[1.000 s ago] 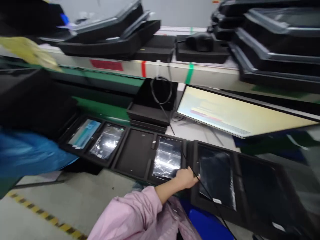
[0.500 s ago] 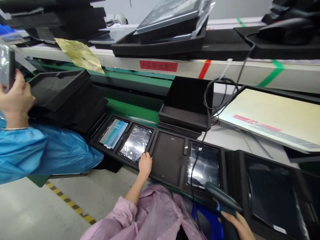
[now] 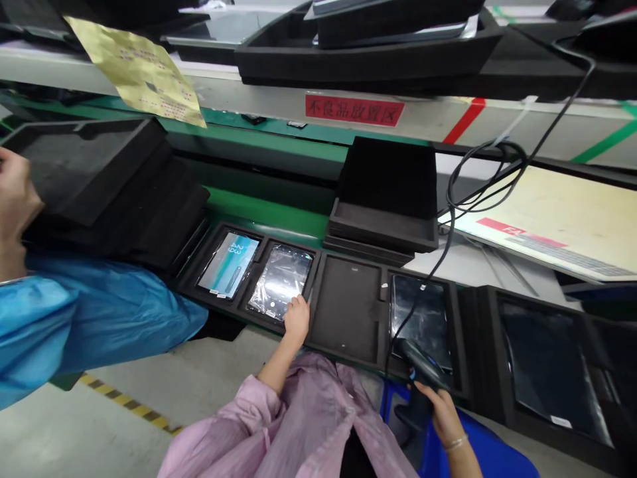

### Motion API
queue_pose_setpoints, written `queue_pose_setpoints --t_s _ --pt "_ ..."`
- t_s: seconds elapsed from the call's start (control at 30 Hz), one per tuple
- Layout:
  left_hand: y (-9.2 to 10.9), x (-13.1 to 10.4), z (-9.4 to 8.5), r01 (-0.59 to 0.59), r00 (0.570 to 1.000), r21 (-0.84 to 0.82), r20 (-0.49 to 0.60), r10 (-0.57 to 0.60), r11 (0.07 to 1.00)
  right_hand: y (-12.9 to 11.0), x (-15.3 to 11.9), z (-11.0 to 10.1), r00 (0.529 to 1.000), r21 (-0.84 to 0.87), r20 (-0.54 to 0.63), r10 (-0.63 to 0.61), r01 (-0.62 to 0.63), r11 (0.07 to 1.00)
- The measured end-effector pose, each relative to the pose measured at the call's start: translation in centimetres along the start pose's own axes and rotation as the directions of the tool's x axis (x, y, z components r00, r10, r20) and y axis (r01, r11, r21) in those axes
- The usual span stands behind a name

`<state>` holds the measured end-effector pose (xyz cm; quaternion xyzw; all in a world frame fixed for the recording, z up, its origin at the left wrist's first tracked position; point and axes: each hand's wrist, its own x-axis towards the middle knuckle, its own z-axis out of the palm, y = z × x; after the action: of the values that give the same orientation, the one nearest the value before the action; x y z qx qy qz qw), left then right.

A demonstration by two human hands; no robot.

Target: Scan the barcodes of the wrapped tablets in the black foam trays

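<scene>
Left hand (image 3: pixel 297 320): fingers bent, tips on the lower right corner of the wrapped tablet (image 3: pixel 279 279); pinching or just touching, can't tell. Right hand (image 3: pixel 444 413): closed round the handle of a dark scanner (image 3: pixel 424 364), to the right of the wrapped tablet.

Containers, all placed from the wrapped tablet. It lies flat in the right compartment of a black foam tray (image 3: pixel 253 272); directly left, same tray, a lit tablet (image 3: pixel 229 264) with a blue-white screen. Directly right, a second foam tray (image 3: pixel 347 309): left compartment shows bare foam, right one holds a dark tablet (image 3: pixel 421 312) in clear film. Far right, a third tray (image 3: pixel 542 435) with a larger dark tablet (image 3: pixel 547 362), filmed, white label at its lower edge. Behind and right, stacked black trays (image 3: pixel 383 229). Behind and left, a bigger tray stack (image 3: pixel 84 159), co-worker's hand (image 3: pixel 17 192) beside it. Above, on the shelf, a tray (image 3: pixel 358 65) holding wrapped items, partly cut off.
</scene>
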<state>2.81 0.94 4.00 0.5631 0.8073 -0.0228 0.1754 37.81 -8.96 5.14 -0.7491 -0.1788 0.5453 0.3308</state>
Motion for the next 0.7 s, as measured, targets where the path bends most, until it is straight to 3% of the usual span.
queue_pose_setpoints --t_s 0.17,0.27,0.37,0.47,0.53,0.6,0.7 --pt "-0.4 1.6 -1.9 -0.056 0.994 -0.007 0.097 0.057 0.998 -1.1 0.6 0.5 0.995 0.003 0.099 -0.002 0.002 1.000" --pt "-0.9 1.8 -4.9 -0.095 0.991 -0.020 0.096 0.096 0.995 -1.4 0.5 0.3 0.991 0.010 0.129 0.030 -0.032 0.999" --pt "0.6 0.8 -8.9 -0.157 0.987 -0.030 0.027 0.158 0.987 -1.3 0.1 0.2 0.993 0.028 0.104 0.051 -0.054 0.998" --pt "5.2 -1.5 -11.7 -0.262 0.965 -0.105 -0.034 0.260 0.959 -1.2 -0.4 0.1 0.988 0.013 0.151 0.020 -0.022 1.000" --pt "9.7 -3.6 -12.0 -0.326 0.944 -0.185 -0.011 0.330 0.927 -1.4 -0.9 -0.3 0.978 -0.008 0.205 -0.028 0.031 1.000" --pt "14.3 -5.9 -10.8 -0.388 0.909 -0.264 0.046 0.414 0.883 -1.5 -1.5 -1.3 0.971 0.002 0.226 -0.078 0.079 0.997" --pt "19.9 -8.7 -6.9 -0.479 0.827 -0.332 0.138 0.544 0.812 -1.7 -2.9 -4.3 0.971 0.133 0.197 -0.137 0.112 0.985"
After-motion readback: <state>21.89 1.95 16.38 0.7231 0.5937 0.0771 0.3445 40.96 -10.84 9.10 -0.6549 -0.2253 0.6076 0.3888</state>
